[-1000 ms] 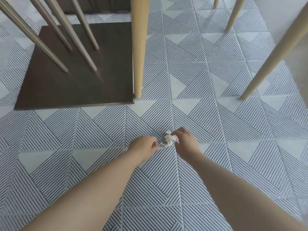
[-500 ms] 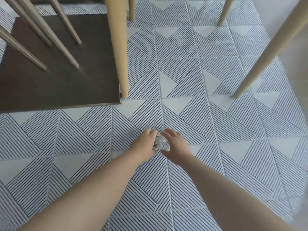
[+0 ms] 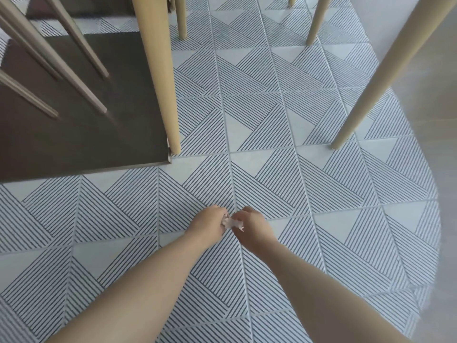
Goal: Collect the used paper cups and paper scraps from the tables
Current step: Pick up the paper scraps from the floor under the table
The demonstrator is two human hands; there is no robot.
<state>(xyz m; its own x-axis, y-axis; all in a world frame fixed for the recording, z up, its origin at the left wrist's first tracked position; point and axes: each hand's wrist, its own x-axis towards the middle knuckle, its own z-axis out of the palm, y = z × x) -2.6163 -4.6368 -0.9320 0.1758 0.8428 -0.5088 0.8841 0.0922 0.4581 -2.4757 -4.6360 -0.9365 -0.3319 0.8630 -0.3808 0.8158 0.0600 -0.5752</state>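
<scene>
Head view: one crumpled white paper scrap (image 3: 232, 223) was held low over the striped tiled floor (image 3: 333, 184) between left hand (image 3: 209, 222) and right hand (image 3: 253, 226), the fingers of both curled and pinching its opposite ends; judged light, soft, easily torn, best gathered whole in one fist.

Striped tile floor (image 3: 284, 184), tan legs (image 3: 158, 70)

Crumpled white paper scrap (image 3: 231, 222), matt striped floor tiles (image 3: 284, 179), smooth pale wooden legs (image 3: 160, 70), dark matt mat (image 3: 81, 134)
</scene>
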